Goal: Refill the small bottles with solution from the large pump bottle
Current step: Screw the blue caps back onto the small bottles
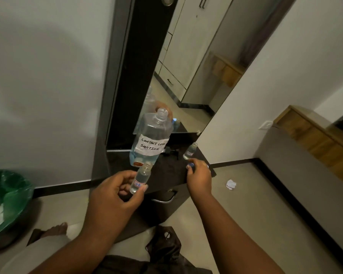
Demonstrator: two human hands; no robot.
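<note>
The large clear bottle (151,137), labelled "CONTACT LENS SOLUTION", stands on the dark dresser top (171,171) with its neck bare and no pump on it; blue liquid fills only its bottom. My left hand (115,191) holds an uncapped small clear bottle (140,178) with a red-edged label, just in front of the large one. A second small bottle (190,151), also uncapped, stands on the dresser to the right. My right hand (198,176) sits just below it, fingers curled around something small and blue that I cannot identify.
A tall mirror (186,66) rises behind the dresser. A drawer handle (163,199) sticks out below the top. A green-lined bin (6,200) stands at the left, crumpled paper (230,184) lies on the floor at the right, and a dark bag (164,246) lies near my legs.
</note>
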